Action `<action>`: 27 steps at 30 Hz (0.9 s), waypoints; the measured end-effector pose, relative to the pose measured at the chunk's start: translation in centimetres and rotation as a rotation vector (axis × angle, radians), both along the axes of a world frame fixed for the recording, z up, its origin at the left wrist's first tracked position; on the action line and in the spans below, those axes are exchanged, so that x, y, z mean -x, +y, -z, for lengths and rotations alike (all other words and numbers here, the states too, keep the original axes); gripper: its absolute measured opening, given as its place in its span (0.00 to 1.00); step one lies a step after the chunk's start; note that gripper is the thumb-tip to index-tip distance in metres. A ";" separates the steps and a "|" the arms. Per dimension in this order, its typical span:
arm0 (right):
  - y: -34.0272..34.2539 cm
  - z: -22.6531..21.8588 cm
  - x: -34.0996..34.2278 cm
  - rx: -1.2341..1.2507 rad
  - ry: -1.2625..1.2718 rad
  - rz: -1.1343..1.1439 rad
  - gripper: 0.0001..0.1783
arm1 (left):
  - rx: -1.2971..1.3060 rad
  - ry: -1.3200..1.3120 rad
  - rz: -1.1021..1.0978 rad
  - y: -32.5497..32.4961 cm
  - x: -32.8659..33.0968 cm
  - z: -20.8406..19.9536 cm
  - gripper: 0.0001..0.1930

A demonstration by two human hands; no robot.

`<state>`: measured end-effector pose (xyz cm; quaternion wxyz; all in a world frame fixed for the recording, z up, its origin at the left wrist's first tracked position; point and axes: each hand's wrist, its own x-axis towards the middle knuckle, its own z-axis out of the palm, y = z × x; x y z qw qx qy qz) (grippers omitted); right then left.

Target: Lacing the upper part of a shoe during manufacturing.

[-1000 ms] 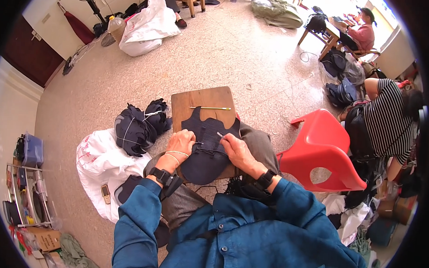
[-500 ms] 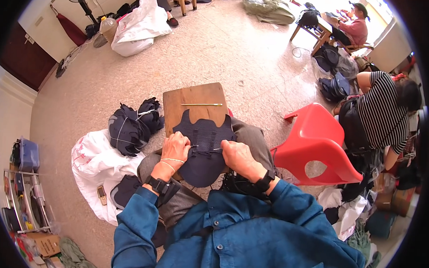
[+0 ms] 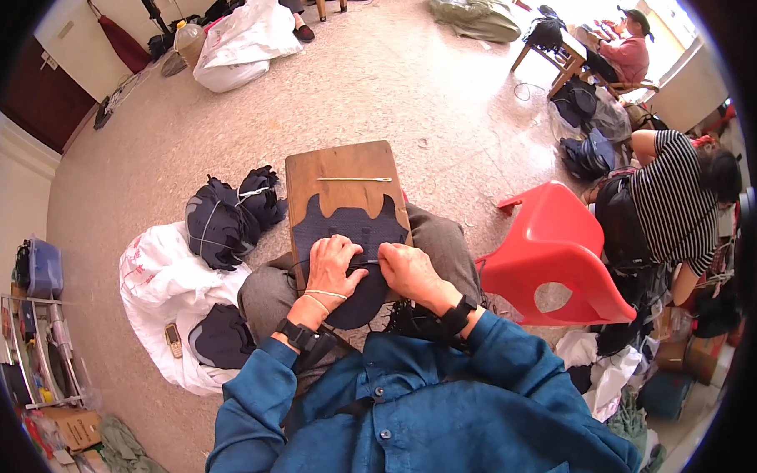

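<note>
Speckled floor (image 3: 383, 91) stretches past far edge of wooden board (image 3: 339, 158); red chair (image 3: 553, 251) stands at right. Dark cloth piece (image 3: 345, 225) lies on board, near slim metal rod (image 3: 354, 179). Left hand (image 3: 331, 266) spread over cloth; right hand (image 3: 412, 275) pinching thin tool (image 3: 368, 262). White bag (image 3: 156, 266): red print, unreadable.

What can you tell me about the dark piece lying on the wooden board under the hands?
The dark piece is a flat, near-black navy sheet that looks like textile. Its far edge has two upright prongs at the corners with notches and a low bump between; its near end is rounded and points toward the person. It lies on the wooden board. The left hand rests on it, and the right hand is at its right side. Both hide much of its middle.
</note>
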<state>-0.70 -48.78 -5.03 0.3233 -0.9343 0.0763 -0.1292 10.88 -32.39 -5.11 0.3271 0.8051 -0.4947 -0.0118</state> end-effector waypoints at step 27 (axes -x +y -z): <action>1.0 1.4 -1.8 -0.099 -0.097 -0.018 0.04 | -0.040 0.012 -0.061 -0.2 0.3 0.7 0.23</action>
